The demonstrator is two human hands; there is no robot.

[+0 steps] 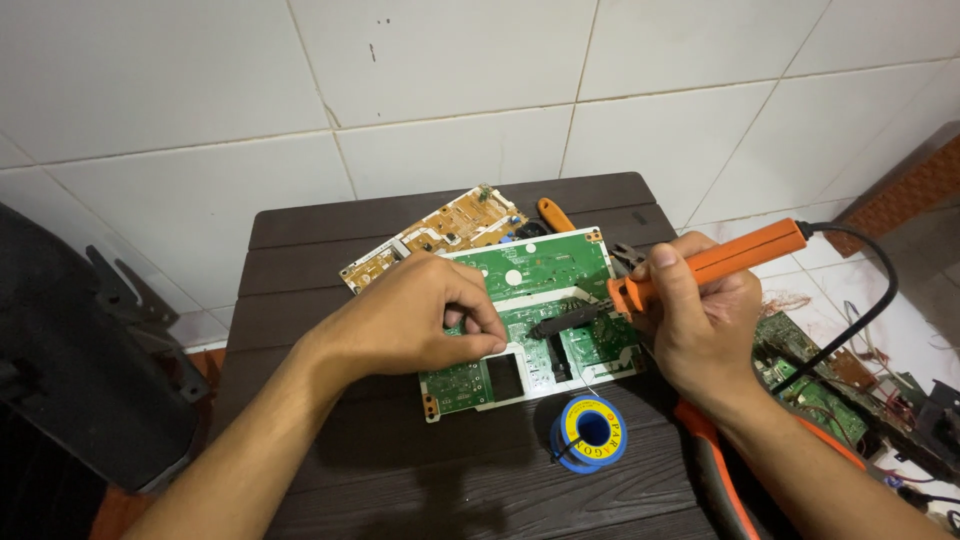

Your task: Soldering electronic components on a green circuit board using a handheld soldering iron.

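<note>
Nearest the camera, at the bottom of the frame, the person's two bare forearms reach up over a small dark wood-grain table [330, 470].

The left hand [420, 315], centre-left, is curled with its fingertips pinched together and pressed down on the left part of a green circuit board [520, 275]; whether something thin sits between those fingertips cannot be told.

The right hand [700, 320], centre-right, is closed around the orange handle of a soldering iron [700, 265]. The handle slants up to the right, and its dark metal tip points down to the left, meeting the board near its middle, just right of the left hand's fingers. A black cord [870, 300] leaves the handle's upper end and loops down the right side of the frame.

The green board lies flat in the middle of the table, with a rectangular cut-out near its lower edge. Just below it, lower centre, stands a blue spool of solder wire [590, 430] with a yellow face. Behind the green board, towards the upper centre, lies a tan circuit board [440, 235], and beside that an orange tool handle [555, 214].

More green boards and loose wires [820, 390] lie on the white tiled floor at the right.
</note>
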